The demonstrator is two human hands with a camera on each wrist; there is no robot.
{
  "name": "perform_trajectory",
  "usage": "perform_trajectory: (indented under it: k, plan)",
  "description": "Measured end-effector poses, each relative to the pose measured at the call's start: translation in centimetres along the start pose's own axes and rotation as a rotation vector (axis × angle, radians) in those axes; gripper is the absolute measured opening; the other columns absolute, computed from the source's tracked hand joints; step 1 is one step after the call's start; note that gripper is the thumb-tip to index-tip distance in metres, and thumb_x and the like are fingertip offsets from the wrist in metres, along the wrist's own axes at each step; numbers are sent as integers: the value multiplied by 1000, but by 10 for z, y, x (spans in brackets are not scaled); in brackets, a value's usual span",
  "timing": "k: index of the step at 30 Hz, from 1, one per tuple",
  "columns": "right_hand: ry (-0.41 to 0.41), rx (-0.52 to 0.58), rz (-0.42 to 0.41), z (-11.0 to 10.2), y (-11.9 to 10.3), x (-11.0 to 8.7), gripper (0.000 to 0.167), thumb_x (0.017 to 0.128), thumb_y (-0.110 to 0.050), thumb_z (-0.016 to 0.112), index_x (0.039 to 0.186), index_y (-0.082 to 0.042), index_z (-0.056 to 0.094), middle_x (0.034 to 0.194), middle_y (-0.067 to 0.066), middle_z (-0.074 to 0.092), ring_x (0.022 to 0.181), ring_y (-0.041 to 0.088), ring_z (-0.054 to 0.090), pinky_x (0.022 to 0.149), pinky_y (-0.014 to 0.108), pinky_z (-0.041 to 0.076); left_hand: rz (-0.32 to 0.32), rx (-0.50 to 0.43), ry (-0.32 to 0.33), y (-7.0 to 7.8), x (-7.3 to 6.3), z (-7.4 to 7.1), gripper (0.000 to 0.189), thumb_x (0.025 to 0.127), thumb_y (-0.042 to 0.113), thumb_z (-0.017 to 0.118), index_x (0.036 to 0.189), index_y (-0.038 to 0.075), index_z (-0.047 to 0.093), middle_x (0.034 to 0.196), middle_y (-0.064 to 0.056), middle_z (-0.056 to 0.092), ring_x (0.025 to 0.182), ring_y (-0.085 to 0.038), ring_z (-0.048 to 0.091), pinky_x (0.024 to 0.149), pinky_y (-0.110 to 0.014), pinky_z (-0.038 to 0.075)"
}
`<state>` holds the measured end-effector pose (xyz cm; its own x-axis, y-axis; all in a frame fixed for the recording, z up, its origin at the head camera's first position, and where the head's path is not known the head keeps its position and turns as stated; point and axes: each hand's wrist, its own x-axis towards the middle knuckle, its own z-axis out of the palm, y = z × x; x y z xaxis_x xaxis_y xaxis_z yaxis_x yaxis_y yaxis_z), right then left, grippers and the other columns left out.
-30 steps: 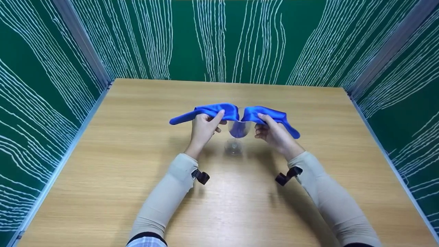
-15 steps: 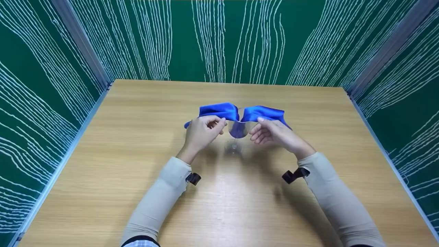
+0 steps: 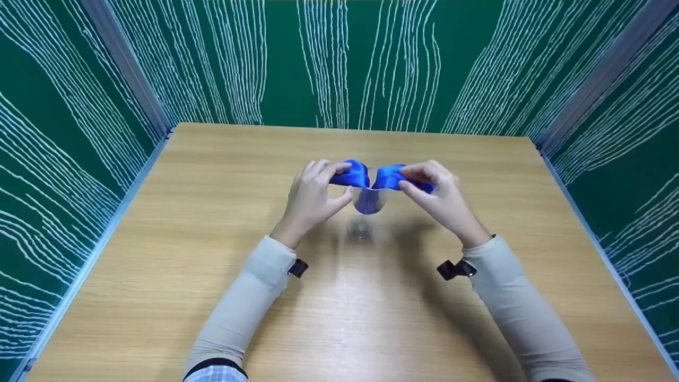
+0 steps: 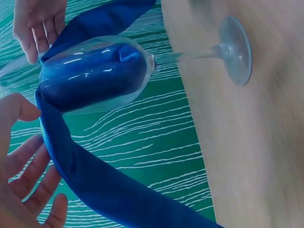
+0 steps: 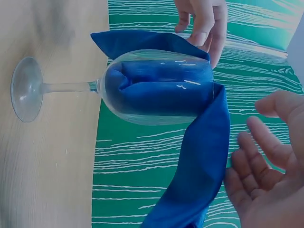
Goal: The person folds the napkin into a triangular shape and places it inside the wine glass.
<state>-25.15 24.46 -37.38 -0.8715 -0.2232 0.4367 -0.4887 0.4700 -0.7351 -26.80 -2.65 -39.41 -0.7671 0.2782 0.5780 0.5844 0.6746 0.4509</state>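
Observation:
A stemmed wine glass [image 3: 370,200] stands upright on the table, with a shiny blue cloth [image 4: 95,78] folded down inside its bowl. The cloth's two ends come over the rim and hang outside, one to each side. My left hand [image 3: 313,199] is beside the left end; its fingertips touch the cloth near the rim, thumb apart from the fingers. On the other side, my right hand [image 3: 437,193] is spread at the right end, fingers over the cloth. In the right wrist view its fingertips [image 5: 235,183] are against or very close to the cloth. Neither hand grips it.
The wooden table [image 3: 339,318] extends around the glass. Green panels [image 3: 286,63] with white wavy lines enclose its back and sides, joined by metal posts [image 3: 130,69]. A small black wrist camera [image 3: 450,270] juts out from the right sleeve; the left sleeve carries another.
Both hands have let go of the cloth ends, drawn back slightly, then come up beside the cloth with fingers over it. The ends now droop lower. The glass has stayed in place.

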Motion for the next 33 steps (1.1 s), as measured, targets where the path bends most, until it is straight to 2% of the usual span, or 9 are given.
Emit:
perform_trajectory:
  k: [2,7,12,19,25,30,33]
  plan:
    - [-13,-48,-10,4,0,1,28,93,-21,74,116,-5,70,109,5,63,97,16,61,87,31,55,-7,16,-19,1,1,1,43,90,36,70,127,15,69,117,-3,65,111,-20,55,95,-41,44]
    - [-42,-138,15,11,1,5,35,90,-25,78,113,-2,66,108,8,63,95,20,61,89,41,55,-4,10,-23,3,2,1,43,90,43,70,122,15,72,113,-2,66,109,-19,54,92,-39,44]
    - [-42,-161,37,14,-1,8,32,88,-21,80,108,0,65,102,10,62,88,22,60,83,39,56,-4,-26,-27,3,3,1,38,90,42,72,115,14,73,107,-1,65,105,-18,54,89,-37,43]
    - [-25,-157,-44,18,-1,8,22,86,-11,80,99,0,67,97,9,63,83,20,60,75,22,52,-20,-53,-66,4,6,3,29,89,38,74,106,15,72,103,2,63,101,-17,52,89,-36,42]
    - [-32,-127,-133,18,1,8,12,86,-3,78,94,-2,70,91,7,64,81,17,59,73,21,52,-7,-72,-89,7,7,2,23,89,34,76,102,15,73,104,1,66,103,-18,53,93,-37,42]
    - [-26,-126,-217,20,6,6,9,85,-2,78,91,-4,71,88,4,65,80,15,58,72,21,51,28,-94,-88,6,5,3,15,90,30,76,96,16,73,102,4,69,101,-16,54,90,-37,41]
    - [-42,-121,-231,22,9,4,9,85,-2,78,90,-5,71,87,3,65,80,16,59,72,23,51,40,-126,-104,6,2,4,13,91,28,75,95,16,73,98,6,70,98,-14,55,90,-38,40]
